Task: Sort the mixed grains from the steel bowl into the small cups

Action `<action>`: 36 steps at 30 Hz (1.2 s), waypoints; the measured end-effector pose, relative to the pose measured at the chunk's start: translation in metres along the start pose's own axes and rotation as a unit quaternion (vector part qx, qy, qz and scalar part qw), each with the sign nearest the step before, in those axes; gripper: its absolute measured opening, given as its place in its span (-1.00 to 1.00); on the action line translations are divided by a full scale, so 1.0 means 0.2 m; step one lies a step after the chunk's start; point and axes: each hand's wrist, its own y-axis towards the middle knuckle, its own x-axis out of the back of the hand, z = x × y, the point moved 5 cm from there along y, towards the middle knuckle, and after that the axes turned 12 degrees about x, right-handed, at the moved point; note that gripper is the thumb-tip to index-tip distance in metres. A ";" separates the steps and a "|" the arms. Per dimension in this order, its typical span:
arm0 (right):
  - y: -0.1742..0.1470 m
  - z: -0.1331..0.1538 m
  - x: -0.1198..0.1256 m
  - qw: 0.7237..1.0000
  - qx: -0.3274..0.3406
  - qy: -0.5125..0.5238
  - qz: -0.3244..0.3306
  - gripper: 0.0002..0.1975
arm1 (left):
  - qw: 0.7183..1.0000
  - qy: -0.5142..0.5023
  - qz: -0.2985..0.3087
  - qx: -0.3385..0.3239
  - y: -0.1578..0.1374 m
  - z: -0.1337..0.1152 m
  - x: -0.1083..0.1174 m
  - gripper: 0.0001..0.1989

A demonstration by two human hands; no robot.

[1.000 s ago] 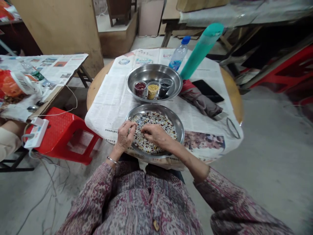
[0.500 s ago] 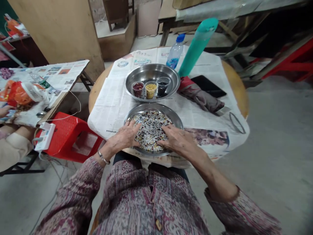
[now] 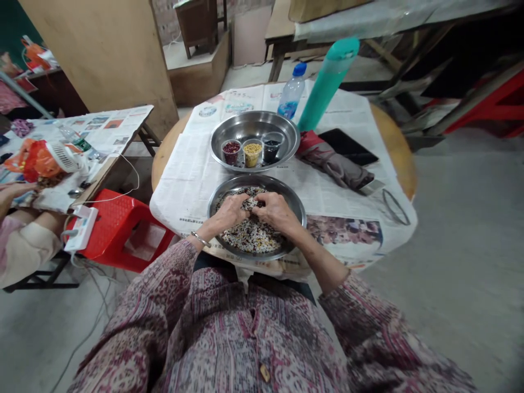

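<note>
A steel basin at the table's front edge holds a layer of mixed grains, white, black, yellow and dark red. My left hand curls into the grains from the left, a bangle at its wrist. Facing it, my right hand is bent in the same way, fingertips close to the left ones. Between them a small heap of grains is gathered. Behind, a second steel basin carries three clear cups: dark red beans, yellow grains and black beans.
Newspaper covers the round table. A water bottle, teal bottle, folded umbrella and black tablet lie or stand behind and right. To the left are a red stool, a power strip and another person's arm.
Both hands have moved inward and away from me, from the basin's sides to its middle. Their spread fingers have curled, drawing grains together between them.
</note>
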 end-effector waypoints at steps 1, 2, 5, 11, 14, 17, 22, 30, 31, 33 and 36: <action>-0.01 0.02 0.01 1.000 0.011 0.003 -0.003 -0.81 | 1.000 0.002 0.000 -0.005 -0.01 0.00 0.02 -0.66; -0.02 0.05 0.02 1.000 0.028 0.003 -0.004 -0.81 | 1.000 0.008 0.005 -0.013 -0.03 -0.01 0.04 -0.66; -0.11 0.14 -0.01 0.996 0.083 0.000 0.026 -0.82 | 0.997 0.040 0.053 -0.042 -0.16 -0.05 0.07 -0.74; -0.30 0.20 -0.02 0.990 0.139 0.001 0.011 -0.76 | 0.981 0.055 0.161 -0.087 -0.43 -0.13 0.15 -0.65; -0.35 0.13 0.03 0.990 0.124 -0.033 -0.061 -0.72 | 0.978 0.067 0.174 -0.095 -0.46 -0.14 0.15 -0.63; -0.39 0.07 0.04 0.983 0.107 -0.089 -0.120 -0.75 | 0.967 0.071 0.211 -0.124 -0.44 -0.17 0.09 -0.68; -0.42 0.06 -0.01 0.971 0.094 -0.131 -0.177 -0.80 | 0.967 0.122 0.201 -0.102 -0.35 -0.23 -0.05 -0.73; -0.43 0.07 -0.01 0.959 0.085 -0.157 -0.219 -0.86 | 0.982 0.184 0.023 0.030 -0.17 -0.16 0.05 -0.37; -0.43 0.07 -0.01 0.958 0.084 -0.160 -0.221 -0.86 | 0.980 0.190 0.030 0.048 -0.15 -0.14 0.06 -0.24; -0.43 0.08 -0.01 0.956 0.086 -0.165 -0.225 -0.87 | 0.980 0.183 0.058 0.055 -0.12 -0.11 0.06 -0.21; -0.43 0.08 -0.01 0.954 0.095 -0.166 -0.231 -0.87 | 0.985 0.142 0.093 0.008 -0.08 -0.11 0.02 -0.55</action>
